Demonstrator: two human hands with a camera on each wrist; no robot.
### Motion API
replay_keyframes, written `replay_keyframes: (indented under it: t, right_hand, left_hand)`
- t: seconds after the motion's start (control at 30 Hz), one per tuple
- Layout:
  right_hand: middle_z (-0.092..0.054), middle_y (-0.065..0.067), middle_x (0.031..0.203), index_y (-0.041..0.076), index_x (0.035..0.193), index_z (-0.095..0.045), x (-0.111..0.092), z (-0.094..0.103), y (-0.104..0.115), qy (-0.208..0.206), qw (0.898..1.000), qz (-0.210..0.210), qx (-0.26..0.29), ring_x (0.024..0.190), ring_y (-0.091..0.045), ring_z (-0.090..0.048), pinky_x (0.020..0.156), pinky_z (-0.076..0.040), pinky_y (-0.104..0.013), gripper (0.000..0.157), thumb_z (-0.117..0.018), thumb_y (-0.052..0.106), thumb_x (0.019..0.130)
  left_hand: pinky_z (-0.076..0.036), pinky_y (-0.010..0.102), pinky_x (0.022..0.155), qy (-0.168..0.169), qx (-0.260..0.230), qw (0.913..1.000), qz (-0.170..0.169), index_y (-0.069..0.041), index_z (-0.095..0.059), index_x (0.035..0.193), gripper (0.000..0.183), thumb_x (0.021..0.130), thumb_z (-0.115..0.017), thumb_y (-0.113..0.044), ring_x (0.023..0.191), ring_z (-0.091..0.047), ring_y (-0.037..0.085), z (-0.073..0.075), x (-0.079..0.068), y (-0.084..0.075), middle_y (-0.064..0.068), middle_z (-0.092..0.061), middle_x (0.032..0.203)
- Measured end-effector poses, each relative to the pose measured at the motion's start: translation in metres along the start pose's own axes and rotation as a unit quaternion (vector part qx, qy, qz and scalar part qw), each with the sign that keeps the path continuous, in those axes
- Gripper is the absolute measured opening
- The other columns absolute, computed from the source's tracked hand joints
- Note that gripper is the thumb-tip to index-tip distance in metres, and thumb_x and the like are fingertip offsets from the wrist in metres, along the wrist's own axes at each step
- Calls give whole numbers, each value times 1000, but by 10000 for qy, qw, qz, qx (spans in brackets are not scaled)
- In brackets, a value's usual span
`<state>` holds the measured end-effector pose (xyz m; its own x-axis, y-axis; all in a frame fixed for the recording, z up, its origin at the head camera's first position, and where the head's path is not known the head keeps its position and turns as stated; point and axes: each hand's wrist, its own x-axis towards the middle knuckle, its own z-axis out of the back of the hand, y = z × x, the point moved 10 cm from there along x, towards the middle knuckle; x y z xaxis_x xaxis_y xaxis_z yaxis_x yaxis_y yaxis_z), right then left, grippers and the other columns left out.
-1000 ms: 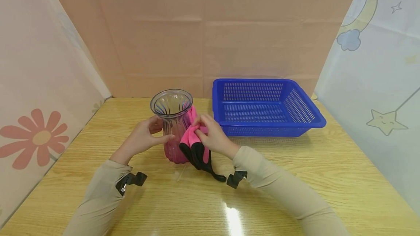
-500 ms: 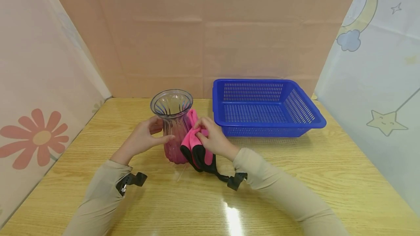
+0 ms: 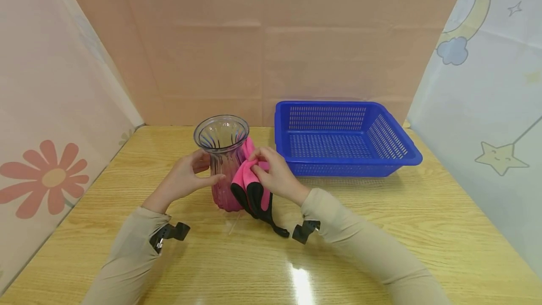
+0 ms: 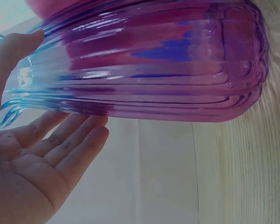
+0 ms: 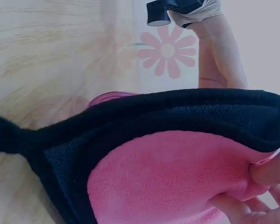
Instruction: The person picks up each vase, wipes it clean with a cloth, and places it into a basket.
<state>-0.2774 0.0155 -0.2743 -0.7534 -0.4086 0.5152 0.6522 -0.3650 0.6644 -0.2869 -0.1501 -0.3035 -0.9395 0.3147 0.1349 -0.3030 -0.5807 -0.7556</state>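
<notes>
A ribbed glass vase, clear at the flared rim and pink toward its base, stands upright on the wooden table. My left hand holds it at the side below the rim; in the left wrist view the thumb and fingers flank the glass vase. My right hand pinches a pink fleece piece with black edging and a black strap, against the vase's right side. In the right wrist view the pink fleece piece hangs in folds from thumb and fingertips.
A blue perforated plastic basket stands at the back right of the table. A peach sheet hangs behind, and patterned white sheets close off both sides.
My right hand and the pink fleece piece shifted slightly down and right, then back up and left along the vase. The left hand and the vase have stayed in place.
</notes>
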Motion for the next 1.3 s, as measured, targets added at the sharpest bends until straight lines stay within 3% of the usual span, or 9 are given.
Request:
replay_keyframes:
  t: [0.2, 0.47, 0.57, 0.77, 1.03, 1.3]
  right_hand:
    - [-60, -17, 92, -1, 88, -57, 6, 8, 13, -178, 9996, 164, 125, 94, -29, -59, 83, -56, -45, 8, -59, -6, 83]
    - [-55, -21, 101, -5, 94, -54, 14, 21, 21, -446, 9959, -126, 782, 100, -33, -62, 82, -58, -39, 11, -55, -9, 83]
    - [-53, -22, 103, -7, 95, -52, 15, 25, 20, -550, 9929, -197, 1039, 100, -35, -62, 78, -59, -31, 12, -53, -11, 83]
    - [-52, -22, 104, -8, 98, -51, 15, 31, 19, -663, 9878, -224, 1392, 101, -33, -61, 76, -54, -16, 15, -51, -12, 84]
    - [-52, -22, 105, -7, 101, -49, 18, 39, 20, -700, 9846, -172, 1594, 104, -33, -59, 73, -54, -15, 16, -48, -12, 86]
    - [-52, -22, 105, -8, 103, -48, 20, 40, 20, -630, 9835, -138, 1690, 103, -32, -58, 75, -54, -14, 17, -48, -12, 87]
  left_hand:
    - [-48, 49, 98, 3, 83, 9999, -77, 5, -51, 117, 49, 80, -72, -20, 113, -58, 40, 0, -1, -4, 24, -62, 114]
    - [-47, 50, 99, 121, 110, 9996, -235, 5, -50, 119, 48, 81, -70, -16, 113, -59, 40, -2, -2, -8, 24, -62, 114]
    - [-47, 50, 98, 202, 74, 9991, -363, 7, -49, 122, 49, 82, -69, -13, 112, -58, 41, -3, -2, -10, 25, -61, 116]
    - [-45, 51, 101, 530, -91, 9966, -619, 6, -40, 135, 60, 84, -67, -11, 119, -53, 42, -5, -1, -13, 27, -53, 129]
    - [-38, 50, 106, 964, -279, 9928, -658, 5, -36, 138, 63, 86, -66, -14, 127, -45, 42, -9, 0, -7, 27, -47, 137]
    - [-37, 55, 107, 871, -249, 9934, -703, 1, -25, 143, 73, 86, -67, -17, 129, -42, 44, -10, -1, -9, 27, -41, 141]
